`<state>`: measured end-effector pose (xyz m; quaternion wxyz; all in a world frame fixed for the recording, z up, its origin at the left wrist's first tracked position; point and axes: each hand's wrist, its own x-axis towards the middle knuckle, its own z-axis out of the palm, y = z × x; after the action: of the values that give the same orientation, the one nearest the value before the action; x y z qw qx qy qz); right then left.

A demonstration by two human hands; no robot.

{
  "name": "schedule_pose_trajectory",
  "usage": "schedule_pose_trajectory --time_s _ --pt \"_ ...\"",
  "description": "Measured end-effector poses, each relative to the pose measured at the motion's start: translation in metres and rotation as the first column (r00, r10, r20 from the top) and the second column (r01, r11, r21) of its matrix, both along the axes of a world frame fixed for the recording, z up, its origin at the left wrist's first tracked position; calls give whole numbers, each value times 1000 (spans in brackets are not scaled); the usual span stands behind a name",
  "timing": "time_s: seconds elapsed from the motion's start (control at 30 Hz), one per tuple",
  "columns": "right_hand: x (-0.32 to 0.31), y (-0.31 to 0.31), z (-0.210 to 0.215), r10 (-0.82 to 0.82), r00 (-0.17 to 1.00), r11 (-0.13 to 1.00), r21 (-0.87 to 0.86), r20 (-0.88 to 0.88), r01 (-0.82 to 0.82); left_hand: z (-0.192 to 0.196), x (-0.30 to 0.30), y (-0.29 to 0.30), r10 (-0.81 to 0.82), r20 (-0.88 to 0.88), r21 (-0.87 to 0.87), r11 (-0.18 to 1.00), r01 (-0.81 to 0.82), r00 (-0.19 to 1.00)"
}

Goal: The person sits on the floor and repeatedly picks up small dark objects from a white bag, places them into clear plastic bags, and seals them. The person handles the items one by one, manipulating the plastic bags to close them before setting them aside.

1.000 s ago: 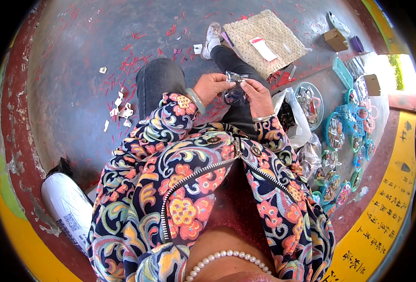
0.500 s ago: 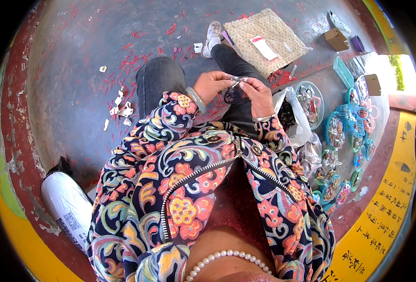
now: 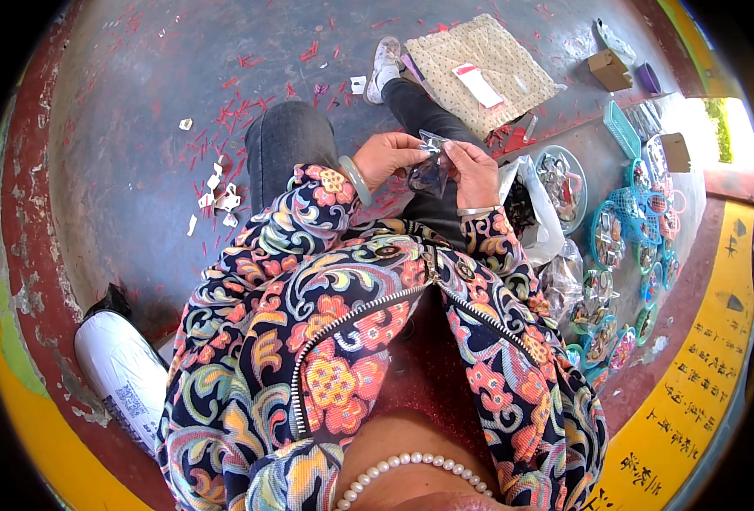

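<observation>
A small clear plastic bag (image 3: 429,173) with something dark inside hangs between my two hands, above my legs. My left hand (image 3: 383,159) pinches its upper left edge between thumb and fingertips. On the opposite edge, my right hand (image 3: 477,175) grips the bag with thumb and forefinger, the other fingers curled. The bag's mouth is at the top, close to the fingertips; I cannot make out what the dark contents are. Just right of my right hand stands a white plastic bag (image 3: 547,223) with dark items in it.
Several small plastic baskets (image 3: 609,236) filled with packets stand on the right, beside a round basin (image 3: 562,189). A patterned cloth (image 3: 513,64) with a white card (image 3: 479,86) lies ahead. Red scraps (image 3: 239,113) litter the floor; a white sack (image 3: 121,366) lies at left.
The clear bag, earlier bunched at my fingertips, now hangs spread out below them. My fingers have moved slightly apart, the right hand shifting a little to the right.
</observation>
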<state>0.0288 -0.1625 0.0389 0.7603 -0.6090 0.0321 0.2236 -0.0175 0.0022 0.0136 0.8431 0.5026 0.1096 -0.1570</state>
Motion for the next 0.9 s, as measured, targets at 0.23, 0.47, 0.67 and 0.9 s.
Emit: schedule_pose_trajectory --time_s 0.23,0.47,0.67,0.9 --pt "-1 1 2 97 995 995 16 24 -97 -9 0 1 67 18 -57 996 -66 998" --pt "1 -2 -4 156 987 987 54 -32 -154 -4 0 2 115 44 -64 992 -112 992" --pt "3 -4 -6 166 985 976 150 -54 -156 1 0 2 86 94 -26 996 -84 992" --pt "2 -4 -7 175 984 977 119 22 -176 5 -1 0 96 131 -64 994 -88 987"
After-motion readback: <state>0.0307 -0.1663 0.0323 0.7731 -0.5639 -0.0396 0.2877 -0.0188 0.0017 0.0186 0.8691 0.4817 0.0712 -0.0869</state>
